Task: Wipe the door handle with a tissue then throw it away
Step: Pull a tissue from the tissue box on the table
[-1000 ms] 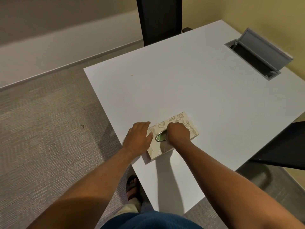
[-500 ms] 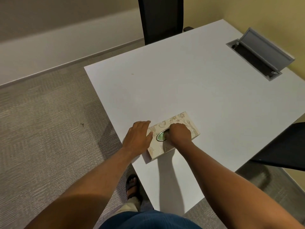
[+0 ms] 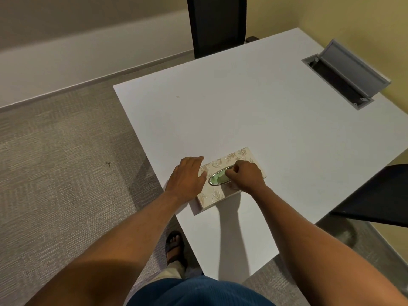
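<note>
Tissue box [image 3: 229, 180] near the surface's [image 3: 254, 111] front-left edge: my left hand [image 3: 187, 176] lies flat, open, steadying it; my right hand [image 3: 245, 176] pinches closed at its oval opening. Beyond: bare surface, open cable hatch [image 3: 344, 74], chair [image 3: 217, 23].

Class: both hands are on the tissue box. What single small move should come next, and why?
Probably lift the right hand straight up to draw a tissue out. Its fingertips are pinched at the oval opening of the tissue box, while the left hand lies flat against the box's end, apparently steadying it; no tissue is out yet.
</note>
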